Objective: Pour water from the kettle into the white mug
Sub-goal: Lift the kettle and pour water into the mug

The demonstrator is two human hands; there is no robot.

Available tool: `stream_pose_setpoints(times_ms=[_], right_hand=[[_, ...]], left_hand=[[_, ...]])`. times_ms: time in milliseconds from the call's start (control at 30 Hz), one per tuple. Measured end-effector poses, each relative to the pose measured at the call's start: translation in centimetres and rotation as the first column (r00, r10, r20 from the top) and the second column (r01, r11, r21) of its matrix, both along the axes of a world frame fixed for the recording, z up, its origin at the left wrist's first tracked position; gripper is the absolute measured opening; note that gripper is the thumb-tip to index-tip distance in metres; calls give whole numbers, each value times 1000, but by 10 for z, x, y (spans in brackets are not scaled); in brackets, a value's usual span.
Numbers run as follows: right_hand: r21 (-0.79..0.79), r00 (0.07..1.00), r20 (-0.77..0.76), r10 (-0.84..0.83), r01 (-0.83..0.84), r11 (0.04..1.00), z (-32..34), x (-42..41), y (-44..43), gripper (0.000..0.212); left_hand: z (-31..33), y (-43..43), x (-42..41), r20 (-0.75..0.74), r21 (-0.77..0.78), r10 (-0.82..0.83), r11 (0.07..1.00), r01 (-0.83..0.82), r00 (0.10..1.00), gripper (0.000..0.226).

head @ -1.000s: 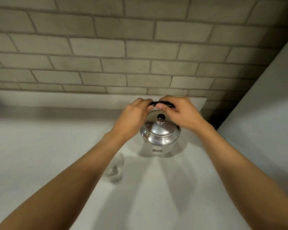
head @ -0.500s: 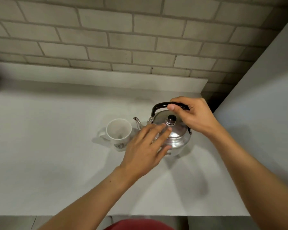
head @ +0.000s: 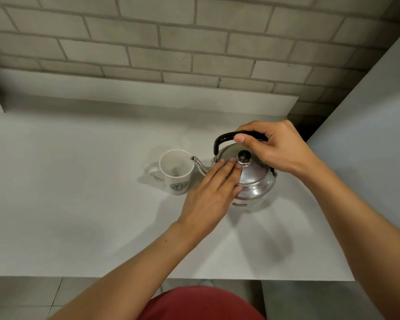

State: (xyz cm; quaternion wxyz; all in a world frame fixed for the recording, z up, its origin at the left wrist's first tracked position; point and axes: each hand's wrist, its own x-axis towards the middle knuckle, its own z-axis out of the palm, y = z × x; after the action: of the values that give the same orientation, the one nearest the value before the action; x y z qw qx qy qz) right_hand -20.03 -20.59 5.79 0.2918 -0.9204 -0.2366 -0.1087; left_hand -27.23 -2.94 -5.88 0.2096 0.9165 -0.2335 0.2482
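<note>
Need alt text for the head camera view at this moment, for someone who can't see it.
A person's right hand grips the black handle of a steel kettle on a pale counter, while the left hand lies flat with fingertips on its lid. The spout points at a white mug standing upright just left of it; no water is pouring.

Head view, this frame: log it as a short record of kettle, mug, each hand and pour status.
kettle: shiny steel kettle with black handle, on the pale counter, spout towards mug
mug: white ceramic mug with dark logo, upright, left of the spout; contents unclear
right hand: gripping the handle
left hand: flat, fingers on the lid near the dark knob
pour: no water stream visible
</note>
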Motion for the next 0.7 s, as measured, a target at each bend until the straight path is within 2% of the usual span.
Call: stream_pose_setpoints(times_ms=[433, 700], right_hand=[[-280, 987, 34, 159, -143, 949, 62, 10, 34, 30], [-383, 979, -31, 203, -199, 902, 71, 18, 55, 33]], left_hand=[[21, -1, 3, -1, -216, -51, 975, 50, 999, 43], [21, -1, 5, -45, -374, -90, 925, 66, 995, 42]])
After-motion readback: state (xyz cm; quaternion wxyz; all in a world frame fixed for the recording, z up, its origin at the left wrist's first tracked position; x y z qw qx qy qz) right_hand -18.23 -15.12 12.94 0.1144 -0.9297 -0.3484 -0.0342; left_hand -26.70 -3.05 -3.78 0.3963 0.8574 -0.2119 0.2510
